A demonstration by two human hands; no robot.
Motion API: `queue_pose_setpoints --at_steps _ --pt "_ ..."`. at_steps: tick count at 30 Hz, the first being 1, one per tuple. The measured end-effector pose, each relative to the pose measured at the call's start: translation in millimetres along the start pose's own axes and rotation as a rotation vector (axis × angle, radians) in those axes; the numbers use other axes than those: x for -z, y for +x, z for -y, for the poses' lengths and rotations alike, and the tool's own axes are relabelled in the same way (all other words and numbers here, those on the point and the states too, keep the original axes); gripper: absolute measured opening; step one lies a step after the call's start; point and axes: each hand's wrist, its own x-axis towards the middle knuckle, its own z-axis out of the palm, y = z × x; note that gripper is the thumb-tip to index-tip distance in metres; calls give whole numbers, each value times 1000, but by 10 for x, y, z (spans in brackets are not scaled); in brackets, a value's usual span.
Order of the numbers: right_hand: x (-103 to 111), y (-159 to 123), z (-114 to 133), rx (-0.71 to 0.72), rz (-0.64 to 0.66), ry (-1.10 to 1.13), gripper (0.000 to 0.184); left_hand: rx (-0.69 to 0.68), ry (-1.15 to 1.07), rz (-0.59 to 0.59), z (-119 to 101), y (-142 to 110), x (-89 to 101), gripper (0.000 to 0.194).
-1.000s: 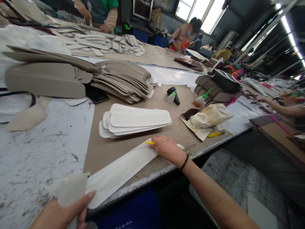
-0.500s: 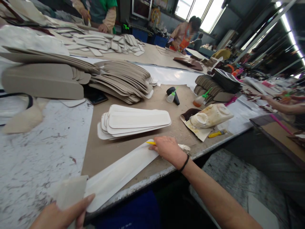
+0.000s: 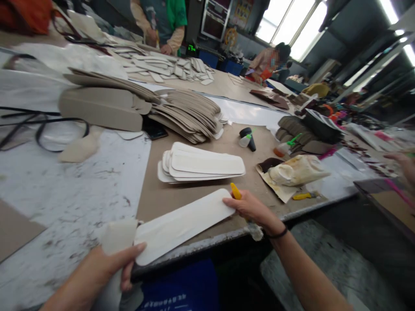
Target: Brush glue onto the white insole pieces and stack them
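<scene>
A long white panel (image 3: 184,224) with rounded ends lies slantwise at the table's front edge. My left hand (image 3: 113,263) pinches its near end, thumb on top. A cream strip (image 3: 118,235) also passes by that hand; whether the hand grips it I cannot tell. At the far end, my right hand (image 3: 256,209) is closed on the panel's edge, thumb on top. The same hand holds a brush (image 3: 236,191) by its yellow handle, with a whitish clump at the lower end. Just behind the panel sits a stack of similar white panels (image 3: 207,164).
Taupe panel stacks (image 3: 191,114) stand behind. To the right are a stained cream container (image 3: 298,170), another yellow-handled brush (image 3: 304,195), a small bottle with a green tip (image 3: 245,140) and dark-topped stacks (image 3: 324,125). Black cords (image 3: 61,129) lie left. Other people work across the table.
My right thumb has come onto the panel's far end, and the yellow handle now points up instead of lying along the panel. The whole view has shifted, moving the scene rightward.
</scene>
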Motion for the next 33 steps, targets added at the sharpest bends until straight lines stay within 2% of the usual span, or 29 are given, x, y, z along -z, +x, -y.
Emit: queue_pose_setpoints --at_steps 3,7,13,17,21,24,28,30,33 --pt "-19 -59 -32 -35 30 237 48 -59 -140 36 -42 -96 18 53" --pt "-98 -125 -26 -56 11 471 58 -52 -378 60 -65 -149 91 46" --pt "-305 -174 -21 -66 47 845 62 -34 -642 153 -47 -163 190 45" --pt "-289 -117 -16 -40 60 921 61 -7 -725 171 -126 -99 223 47" --pt "-11 -24 108 17 -15 873 61 -104 -638 140 -348 14 279 49" --pt "281 96 233 77 -113 793 63 -150 -572 124 -492 127 317 42" --pt "579 331 292 76 -305 421 58 -137 -559 55 -579 289 302 49" --pt "665 431 252 43 -373 248 49 -125 -556 37 -605 338 268 53" --pt "745 502 144 28 -459 107 38 -115 -558 14 -666 356 215 54"
